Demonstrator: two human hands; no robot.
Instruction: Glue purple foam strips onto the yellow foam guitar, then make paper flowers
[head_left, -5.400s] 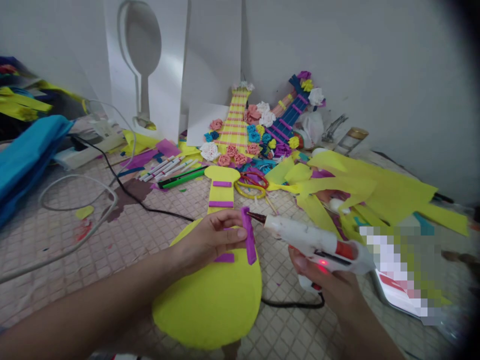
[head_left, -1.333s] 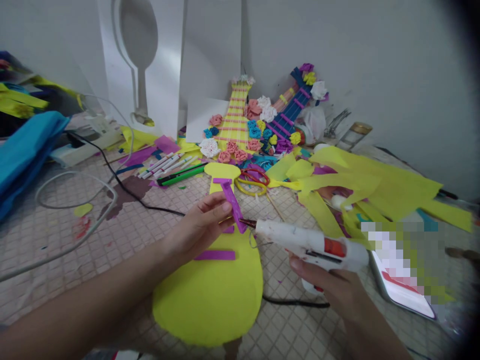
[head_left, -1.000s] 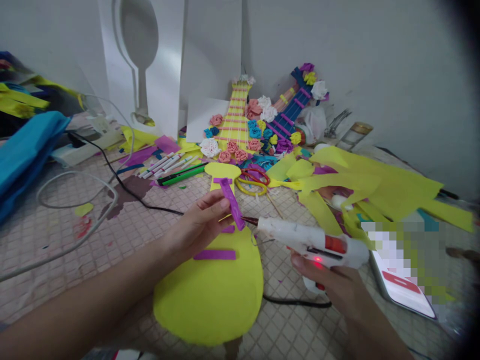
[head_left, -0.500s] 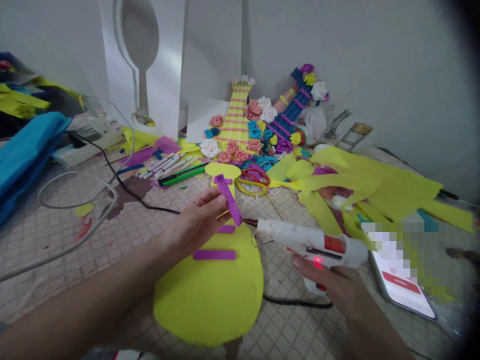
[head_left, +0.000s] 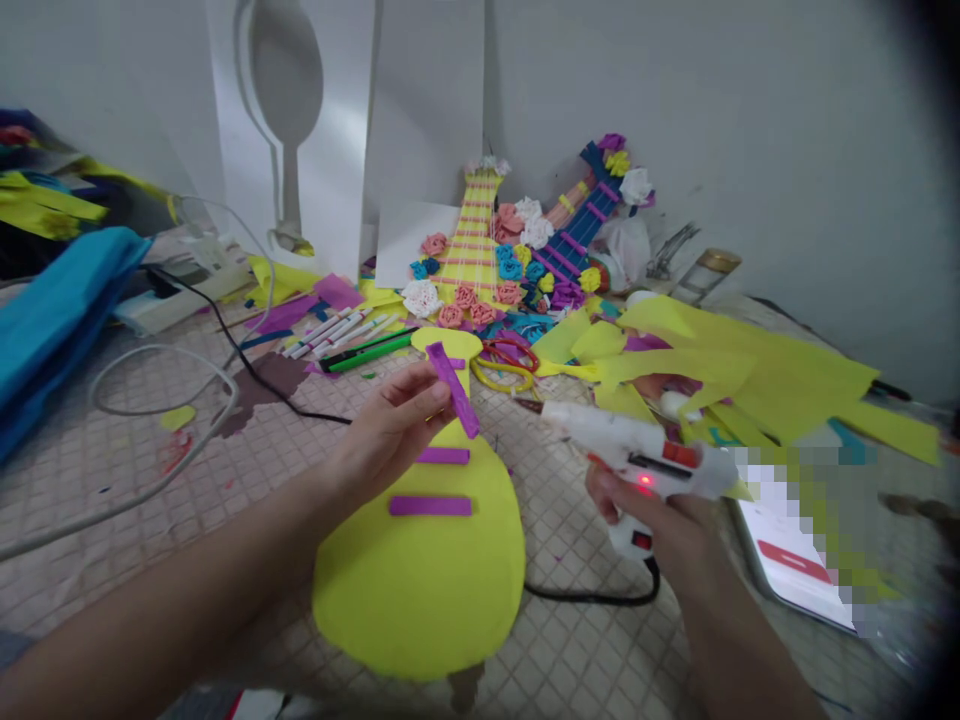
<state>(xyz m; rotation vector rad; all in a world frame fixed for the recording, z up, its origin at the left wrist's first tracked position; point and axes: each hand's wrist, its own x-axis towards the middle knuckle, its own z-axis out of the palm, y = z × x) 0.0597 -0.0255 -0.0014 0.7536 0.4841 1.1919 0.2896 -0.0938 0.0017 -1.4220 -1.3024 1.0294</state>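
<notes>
Tiled-pattern tabletop (head_left: 559,640); purple strip (head_left: 453,390) pinched in left hand (head_left: 409,418), at fingertips.

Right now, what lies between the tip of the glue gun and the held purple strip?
In the head view, only bare, patterned tabletop shows between the glue gun and the purple strip in the left hand.

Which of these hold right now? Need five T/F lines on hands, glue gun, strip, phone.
1. The left hand holds a purple strip. True.
2. The glue gun is in the left hand. False: the right hand holds it.
3. A red light glows on the glue gun. True.
4. The nozzle touches the held strip. False: there is a gap between them.
5. The phone lies right of the yellow cutout. True.
</notes>
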